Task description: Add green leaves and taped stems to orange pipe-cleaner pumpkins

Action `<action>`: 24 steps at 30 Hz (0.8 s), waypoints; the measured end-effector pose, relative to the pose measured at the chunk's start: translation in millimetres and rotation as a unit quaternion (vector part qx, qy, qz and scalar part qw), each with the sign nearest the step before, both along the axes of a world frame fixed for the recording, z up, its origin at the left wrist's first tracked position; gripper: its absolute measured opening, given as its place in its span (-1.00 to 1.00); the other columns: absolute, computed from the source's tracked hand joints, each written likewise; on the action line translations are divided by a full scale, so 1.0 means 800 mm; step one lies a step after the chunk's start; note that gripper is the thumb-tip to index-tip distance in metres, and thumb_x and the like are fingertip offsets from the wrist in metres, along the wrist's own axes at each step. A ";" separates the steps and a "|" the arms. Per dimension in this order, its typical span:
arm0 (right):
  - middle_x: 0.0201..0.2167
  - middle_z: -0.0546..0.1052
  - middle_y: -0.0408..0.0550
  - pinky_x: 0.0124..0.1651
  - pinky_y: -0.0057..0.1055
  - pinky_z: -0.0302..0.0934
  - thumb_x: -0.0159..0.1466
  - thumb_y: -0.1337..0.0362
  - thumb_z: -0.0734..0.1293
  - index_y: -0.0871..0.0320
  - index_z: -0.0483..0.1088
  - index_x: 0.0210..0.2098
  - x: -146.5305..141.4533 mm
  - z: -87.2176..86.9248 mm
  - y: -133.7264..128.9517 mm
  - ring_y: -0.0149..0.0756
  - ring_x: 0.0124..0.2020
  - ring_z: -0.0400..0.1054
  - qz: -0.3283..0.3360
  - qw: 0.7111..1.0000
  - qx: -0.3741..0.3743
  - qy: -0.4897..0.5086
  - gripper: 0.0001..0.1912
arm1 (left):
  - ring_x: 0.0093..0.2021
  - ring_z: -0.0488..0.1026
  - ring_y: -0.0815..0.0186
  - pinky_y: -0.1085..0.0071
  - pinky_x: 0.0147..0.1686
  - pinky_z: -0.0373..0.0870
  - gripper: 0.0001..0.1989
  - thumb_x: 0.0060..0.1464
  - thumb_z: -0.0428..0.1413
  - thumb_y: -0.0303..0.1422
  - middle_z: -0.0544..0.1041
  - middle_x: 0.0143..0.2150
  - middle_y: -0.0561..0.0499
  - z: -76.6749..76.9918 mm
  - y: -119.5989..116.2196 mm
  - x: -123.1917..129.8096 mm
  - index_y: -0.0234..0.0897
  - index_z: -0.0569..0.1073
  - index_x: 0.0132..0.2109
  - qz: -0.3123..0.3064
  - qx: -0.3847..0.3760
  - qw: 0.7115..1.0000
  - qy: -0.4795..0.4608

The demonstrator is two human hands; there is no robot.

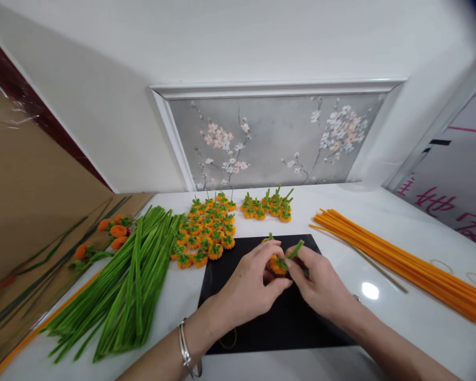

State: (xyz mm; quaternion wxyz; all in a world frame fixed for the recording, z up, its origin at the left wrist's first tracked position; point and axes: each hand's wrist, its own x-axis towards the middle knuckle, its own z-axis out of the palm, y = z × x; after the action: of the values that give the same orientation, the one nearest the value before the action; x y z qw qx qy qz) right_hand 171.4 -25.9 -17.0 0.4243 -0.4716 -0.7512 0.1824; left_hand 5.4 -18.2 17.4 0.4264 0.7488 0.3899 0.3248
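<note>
Over the black mat (254, 328), my left hand (254, 275) is closed around a small orange pipe-cleaner pumpkin (277, 265). My right hand (317, 280) pinches the green pipe cleaner (295, 251) at its top, whose end sticks up to the right between thumb and finger. The underside of the pumpkin is hidden by my fingers. Just behind my left fingertips, another pumpkin (268, 238) with a green stem shows in part. A bracelet circles my left wrist.
Many finished pumpkins (206, 233) stand left of the mat, and a smaller group (267, 205) behind it. Green pipe cleaners (138, 280) lie at left, orange ones (396, 259) at right beside a thin stick (381, 271). Orange flowers (118, 231) lie far left. A wall rises behind.
</note>
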 end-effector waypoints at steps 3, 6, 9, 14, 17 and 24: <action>-0.43 0.47 -0.10 -0.46 -0.43 0.22 0.29 0.34 0.16 0.12 0.29 -0.36 -0.002 0.001 -0.001 -0.33 -0.49 0.34 0.004 0.999 -0.036 0.034 -0.88 | -0.10 0.43 0.25 0.48 -0.24 0.39 -0.91 0.04 0.05 -0.48 0.40 0.03 -0.11 -0.001 0.001 0.000 -0.26 0.43 -0.29 0.022 0.067 0.997 0.031; -0.44 0.47 -0.12 -0.42 -0.43 0.23 0.28 0.34 0.18 0.13 0.30 -0.37 -0.005 0.002 -0.002 -0.33 -0.48 0.36 -0.001 0.998 -0.050 0.037 -0.88 | -0.17 0.45 0.27 0.48 -0.25 0.38 -0.89 0.04 0.02 -0.50 0.45 -0.07 -0.10 -0.003 0.003 -0.001 -0.27 0.44 -0.31 0.032 0.095 0.994 0.047; -0.43 0.47 -0.13 -0.36 -0.43 0.24 0.28 0.36 0.18 0.13 0.31 -0.37 -0.006 0.003 -0.003 -0.33 -0.44 0.37 0.000 0.998 -0.051 0.031 -0.89 | -0.30 0.44 0.34 0.51 -0.38 0.36 -0.90 0.02 0.01 -0.50 0.47 -0.14 -0.09 -0.003 0.004 -0.001 -0.30 0.42 -0.36 0.026 0.080 0.996 0.038; -0.38 0.45 -0.13 -0.30 -0.40 0.22 0.30 0.41 0.16 0.11 0.30 -0.34 0.000 0.006 -0.003 -0.33 -0.38 0.36 0.035 0.999 -0.006 -0.035 -0.86 | -0.42 0.42 0.39 0.52 -0.44 0.33 -0.87 -0.01 0.00 -0.50 0.49 -0.31 -0.03 -0.004 0.007 -0.004 -0.33 0.44 -0.33 0.015 -0.026 1.000 -0.008; -0.37 0.44 -0.12 -0.27 -0.36 0.19 0.32 0.43 0.14 0.11 0.30 -0.32 0.006 0.008 -0.001 -0.32 -0.36 0.35 0.059 0.994 0.032 -0.088 -0.83 | -0.47 0.43 0.39 0.50 -0.43 0.35 -0.87 -0.04 0.05 -0.48 0.48 -0.43 -0.01 -0.001 0.012 -0.007 -0.36 0.47 -0.31 0.017 -0.102 0.994 -0.024; -0.38 0.47 -0.12 -0.24 -0.35 0.14 0.33 0.45 0.15 0.11 0.31 -0.33 0.011 0.008 0.003 -0.36 -0.36 0.33 0.127 0.985 0.094 -0.065 -0.81 | -0.60 0.36 0.51 0.61 -0.52 0.33 -0.87 -0.17 0.12 -0.50 0.49 -0.53 0.00 0.004 0.019 -0.013 -0.43 0.49 -0.37 -0.004 -0.338 0.932 -0.130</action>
State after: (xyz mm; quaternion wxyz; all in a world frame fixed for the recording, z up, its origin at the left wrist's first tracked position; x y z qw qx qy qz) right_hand 180.0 -23.6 -10.6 0.3904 -0.3413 -0.8447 0.1329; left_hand -4.7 -2.6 20.5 0.7025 0.5130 0.4147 0.2671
